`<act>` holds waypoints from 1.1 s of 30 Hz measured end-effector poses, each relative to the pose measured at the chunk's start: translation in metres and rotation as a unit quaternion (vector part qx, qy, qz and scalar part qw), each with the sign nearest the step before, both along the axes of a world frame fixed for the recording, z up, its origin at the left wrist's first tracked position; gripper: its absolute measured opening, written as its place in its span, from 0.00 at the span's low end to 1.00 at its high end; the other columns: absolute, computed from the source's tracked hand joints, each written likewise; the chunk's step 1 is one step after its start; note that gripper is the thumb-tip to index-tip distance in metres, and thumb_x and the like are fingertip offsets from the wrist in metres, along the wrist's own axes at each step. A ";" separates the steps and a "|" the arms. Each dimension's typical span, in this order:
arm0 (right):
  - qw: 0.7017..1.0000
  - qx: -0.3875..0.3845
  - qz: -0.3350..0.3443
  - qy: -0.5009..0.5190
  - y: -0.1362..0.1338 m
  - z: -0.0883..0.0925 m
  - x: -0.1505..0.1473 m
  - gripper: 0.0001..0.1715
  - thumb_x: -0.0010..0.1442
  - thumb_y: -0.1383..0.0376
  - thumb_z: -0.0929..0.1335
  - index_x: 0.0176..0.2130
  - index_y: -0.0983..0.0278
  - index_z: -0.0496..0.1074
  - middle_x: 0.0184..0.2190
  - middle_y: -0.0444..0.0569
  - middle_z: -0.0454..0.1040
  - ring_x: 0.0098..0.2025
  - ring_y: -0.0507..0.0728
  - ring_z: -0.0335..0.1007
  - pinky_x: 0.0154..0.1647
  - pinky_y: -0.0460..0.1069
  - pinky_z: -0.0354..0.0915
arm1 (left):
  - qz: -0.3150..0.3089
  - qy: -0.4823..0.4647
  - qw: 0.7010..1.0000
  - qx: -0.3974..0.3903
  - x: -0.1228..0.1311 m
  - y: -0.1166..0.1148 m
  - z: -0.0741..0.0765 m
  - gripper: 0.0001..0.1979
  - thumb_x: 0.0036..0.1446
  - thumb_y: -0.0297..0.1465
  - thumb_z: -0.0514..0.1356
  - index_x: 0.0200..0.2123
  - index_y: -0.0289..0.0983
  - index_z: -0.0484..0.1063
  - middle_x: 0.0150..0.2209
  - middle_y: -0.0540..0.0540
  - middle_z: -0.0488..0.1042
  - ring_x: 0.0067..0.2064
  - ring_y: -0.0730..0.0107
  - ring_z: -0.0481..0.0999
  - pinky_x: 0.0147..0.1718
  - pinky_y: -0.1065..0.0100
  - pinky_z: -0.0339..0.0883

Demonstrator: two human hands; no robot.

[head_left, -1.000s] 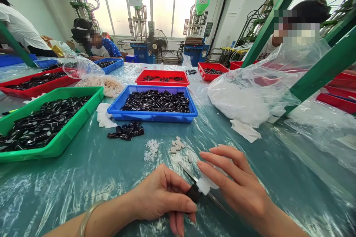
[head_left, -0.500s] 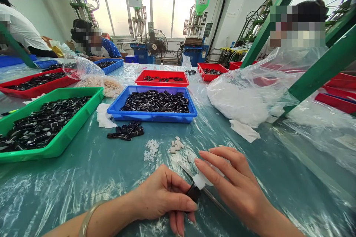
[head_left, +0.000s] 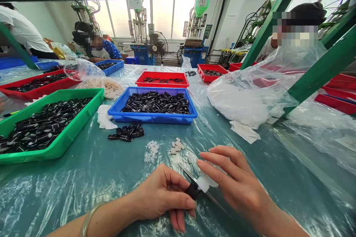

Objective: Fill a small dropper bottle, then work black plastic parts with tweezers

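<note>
My left hand (head_left: 167, 196) pinches a small black piece (head_left: 192, 190) between thumb and fingers. At that piece's far end is a soft-looking white cloth (head_left: 204, 184), bunched up and partly covered by my right hand (head_left: 233, 177). The right fingers reach forward over the cloth and appear to grip it, though the thumb is hidden. Below the hands a thin, pointed metal tool (head_left: 217, 204), perhaps tweezers, lies slantwise on the table; its middle is covered. Just beyond are small off-white blocks (head_left: 177, 146) and a heap of white scraps (head_left: 151, 152).
A blue tray (head_left: 152, 119) and a green tray (head_left: 63, 144) hold many black pieces. More black pieces (head_left: 126, 132) lie loose before the blue tray. A red tray (head_left: 162, 74) stands behind. Bulky clear plastic bags (head_left: 244, 96) and a green post (head_left: 319, 70) occupy the right. Co-workers sit around.
Both hands stay nearly in place. The black piece and white cloth have shifted very slightly, and the right hand has moved a touch to the right.
</note>
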State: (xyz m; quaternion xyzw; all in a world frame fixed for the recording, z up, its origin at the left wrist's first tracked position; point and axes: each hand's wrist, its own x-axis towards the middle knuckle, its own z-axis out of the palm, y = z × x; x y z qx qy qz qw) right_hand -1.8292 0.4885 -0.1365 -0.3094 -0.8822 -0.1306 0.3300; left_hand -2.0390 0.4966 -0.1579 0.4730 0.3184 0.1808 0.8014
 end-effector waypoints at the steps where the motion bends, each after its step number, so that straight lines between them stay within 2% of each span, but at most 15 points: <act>1: 1.000 0.001 0.001 -0.001 0.000 0.001 -0.001 0.17 0.67 0.72 0.56 0.45 0.66 0.70 0.41 0.53 0.74 0.46 0.59 0.62 0.46 0.55 0.62 | 0.000 0.000 1.000 0.000 0.000 0.000 0.000 0.14 0.44 0.36 0.65 0.24 0.29 0.74 0.16 0.48 0.70 0.16 0.76 0.70 0.15 0.78 0.64; 9: 1.000 0.005 0.002 0.019 -0.001 -0.001 -0.007 0.16 0.66 0.74 0.57 0.44 0.67 0.70 0.39 0.53 0.73 0.44 0.59 0.62 0.43 0.55 0.62 | -0.021 0.012 1.000 0.002 0.001 -0.003 0.005 0.11 0.46 0.34 0.64 0.23 0.29 0.74 0.16 0.49 0.70 0.16 0.79 0.68 0.16 0.79 0.63; 17: 1.000 0.013 -0.005 0.011 -0.003 -0.001 -0.007 0.16 0.65 0.74 0.57 0.45 0.66 0.70 0.40 0.53 0.74 0.45 0.60 0.63 0.46 0.56 0.60 | -0.026 0.006 1.000 0.002 0.001 -0.002 -0.004 0.13 0.46 0.35 0.65 0.25 0.29 0.75 0.16 0.48 0.70 0.15 0.78 0.67 0.16 0.78 0.62; 21: 0.998 -0.020 -0.022 0.046 0.005 -0.004 -0.006 0.18 0.59 0.77 0.60 0.46 0.64 0.69 0.38 0.50 0.74 0.42 0.58 0.66 0.42 0.54 0.64 | 0.006 -0.005 1.000 0.005 0.001 -0.002 -0.001 0.14 0.43 0.36 0.66 0.25 0.28 0.75 0.17 0.47 0.71 0.16 0.77 0.69 0.16 0.78 0.63; 23: 0.993 -0.060 -0.040 0.092 0.010 -0.009 -0.003 0.19 0.58 0.75 0.61 0.48 0.62 0.68 0.38 0.49 0.74 0.40 0.58 0.68 0.40 0.53 0.66 | 0.042 -0.022 0.999 0.008 0.001 -0.002 0.001 0.14 0.42 0.35 0.67 0.27 0.28 0.75 0.22 0.45 0.73 0.19 0.74 0.73 0.17 0.78 0.65; 26: 0.960 -0.172 -0.101 0.193 0.019 -0.019 0.005 0.18 0.57 0.67 0.66 0.49 0.61 0.68 0.39 0.49 0.76 0.40 0.59 0.71 0.36 0.52 0.69 | 0.101 -0.041 0.994 0.010 0.001 -0.001 0.004 0.15 0.40 0.34 0.69 0.30 0.29 0.76 0.30 0.41 0.76 0.25 0.71 0.76 0.21 0.76 0.68; 29: 0.884 -0.301 -0.175 0.313 0.031 -0.030 0.014 0.23 0.51 0.58 0.71 0.46 0.63 0.71 0.40 0.51 0.77 0.41 0.63 0.72 0.38 0.55 0.69 | 0.155 -0.041 0.987 0.024 0.001 0.000 0.005 0.15 0.39 0.33 0.70 0.31 0.31 0.77 0.32 0.41 0.77 0.27 0.70 0.77 0.24 0.74 0.69; 31: 0.850 -0.337 -0.190 0.358 0.038 -0.038 0.018 0.24 0.48 0.56 0.72 0.44 0.64 0.71 0.39 0.52 0.77 0.40 0.64 0.73 0.40 0.57 0.69 | 0.178 -0.034 0.983 0.043 0.001 0.000 0.006 0.14 0.39 0.33 0.69 0.31 0.31 0.78 0.31 0.42 0.76 0.29 0.69 0.76 0.26 0.74 0.69; 33: 0.838 -0.348 -0.186 0.376 0.044 -0.043 0.021 0.25 0.48 0.55 0.71 0.43 0.65 0.71 0.39 0.53 0.78 0.39 0.64 0.75 0.40 0.57 0.71 | 0.189 -0.027 0.979 0.070 0.001 -0.001 0.007 0.13 0.40 0.33 0.69 0.31 0.32 0.79 0.31 0.43 0.76 0.31 0.70 0.76 0.27 0.74 0.69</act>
